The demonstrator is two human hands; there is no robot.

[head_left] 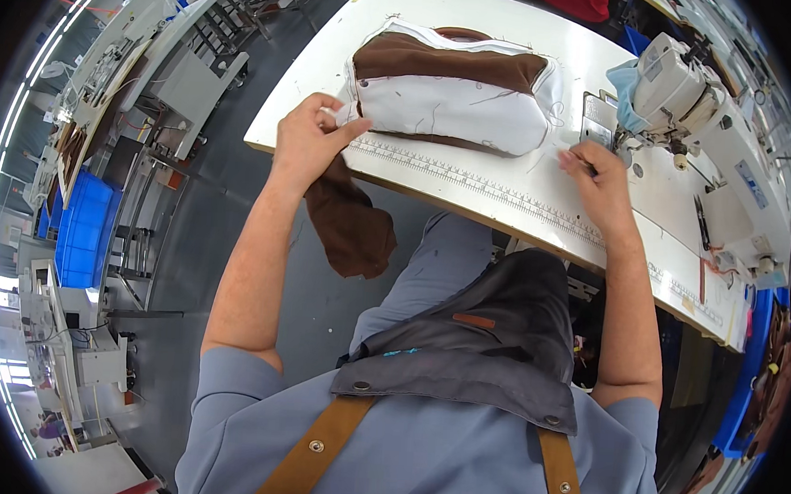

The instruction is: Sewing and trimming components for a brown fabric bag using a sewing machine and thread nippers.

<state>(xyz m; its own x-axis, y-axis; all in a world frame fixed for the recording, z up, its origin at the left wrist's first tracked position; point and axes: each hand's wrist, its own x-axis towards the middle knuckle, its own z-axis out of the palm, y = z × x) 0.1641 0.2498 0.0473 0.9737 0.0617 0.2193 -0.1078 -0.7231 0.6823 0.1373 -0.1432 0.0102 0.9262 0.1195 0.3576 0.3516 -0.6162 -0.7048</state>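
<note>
A brown and white sewn bag [448, 102], seemingly inside out, lies on the white sewing table, with loose threads along its seams and a brown handle [463, 34] at its far side. My left hand [313, 140] is at the bag's left end, thumb and fingers on either side of its white edge. Below that hand a brown fabric piece [354, 227] hangs over the table's front edge. My right hand [602, 188] is closed just right of the bag, apart from it, around a small dark object mostly hidden by the fingers.
A sewing machine [681, 88] stands at the right of the table [497, 185]. A printed ruler scale [471, 176] runs along the front edge. Black thread snips [702, 223] lie near the machine. Blue crates [86, 231] and other workbenches stand to the left.
</note>
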